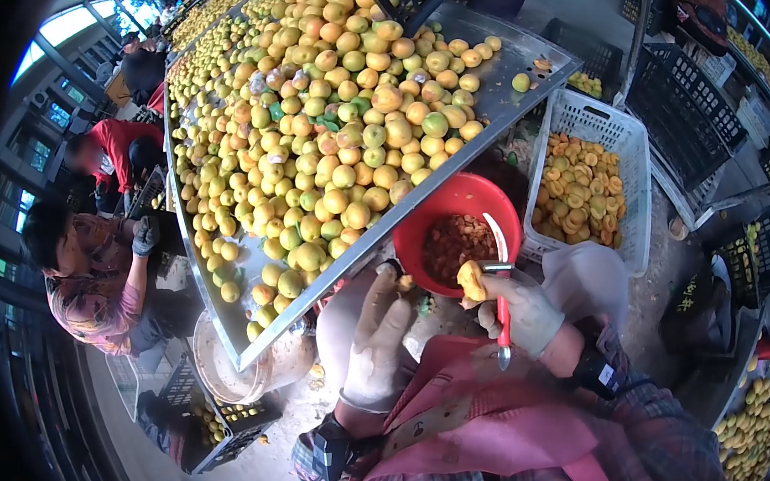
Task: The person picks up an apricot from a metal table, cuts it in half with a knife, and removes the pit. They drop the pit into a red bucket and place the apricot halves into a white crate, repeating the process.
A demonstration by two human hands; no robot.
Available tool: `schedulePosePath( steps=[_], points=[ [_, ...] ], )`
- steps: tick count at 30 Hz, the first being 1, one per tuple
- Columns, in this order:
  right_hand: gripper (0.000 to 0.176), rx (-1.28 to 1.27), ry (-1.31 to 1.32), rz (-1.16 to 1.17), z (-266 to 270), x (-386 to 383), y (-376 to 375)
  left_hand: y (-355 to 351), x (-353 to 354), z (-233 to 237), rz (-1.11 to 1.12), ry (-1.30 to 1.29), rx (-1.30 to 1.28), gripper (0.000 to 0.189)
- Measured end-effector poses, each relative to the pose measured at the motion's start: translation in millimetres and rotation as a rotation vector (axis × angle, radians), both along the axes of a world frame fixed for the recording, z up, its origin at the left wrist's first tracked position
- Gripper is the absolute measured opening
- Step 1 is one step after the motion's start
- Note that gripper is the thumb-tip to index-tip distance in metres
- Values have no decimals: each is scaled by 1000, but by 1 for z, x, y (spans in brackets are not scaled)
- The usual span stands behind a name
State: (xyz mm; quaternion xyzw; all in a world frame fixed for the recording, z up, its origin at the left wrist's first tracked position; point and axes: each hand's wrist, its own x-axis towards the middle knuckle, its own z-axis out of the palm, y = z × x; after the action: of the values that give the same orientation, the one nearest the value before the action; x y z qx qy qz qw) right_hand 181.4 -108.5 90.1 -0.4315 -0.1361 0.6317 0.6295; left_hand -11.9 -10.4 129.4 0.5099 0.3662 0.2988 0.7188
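My right hand (530, 313), in a pale glove, is closed around a red-handled tool (503, 320) with metal parts. At the same fingertips is a piece of yellow apricot (470, 282), over the near rim of a red bucket (413, 234). Brown pits (460, 245) lie inside the bucket. My left hand (375, 354), gloved too, points up beside the metal table's edge. A small yellow-brown apricot piece (406, 282) shows at its fingertips, partly hidden by the fingers.
Whole apricots (320, 143) heap on the sloping metal table (251, 353). Apricot halves (580, 189) fill a white crate (645, 172) right of the bucket. Below the table corner stands a white bucket (287, 360). Another person (93, 279) is at the left.
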Motion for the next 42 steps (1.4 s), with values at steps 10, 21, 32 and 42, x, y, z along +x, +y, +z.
schedulePosePath(
  steps=[10, 21, 32, 42],
  points=[
    [30, -96, -57, -448, 11, 76, -7, 0, -29, -45, 27, -121, -136, 37],
    [22, -42, 50, -854, 2, 129, -14, -4, -3, -27, 8, -142, -399, 35],
    [26, -81, -137, -280, 24, 60, 46, 38, 8, -75, -115, -364, -603, 46],
    [29, -184, -172, -66, 17, 52, 67, 49, 12, -103, -47, -341, -582, 36]
  ],
)
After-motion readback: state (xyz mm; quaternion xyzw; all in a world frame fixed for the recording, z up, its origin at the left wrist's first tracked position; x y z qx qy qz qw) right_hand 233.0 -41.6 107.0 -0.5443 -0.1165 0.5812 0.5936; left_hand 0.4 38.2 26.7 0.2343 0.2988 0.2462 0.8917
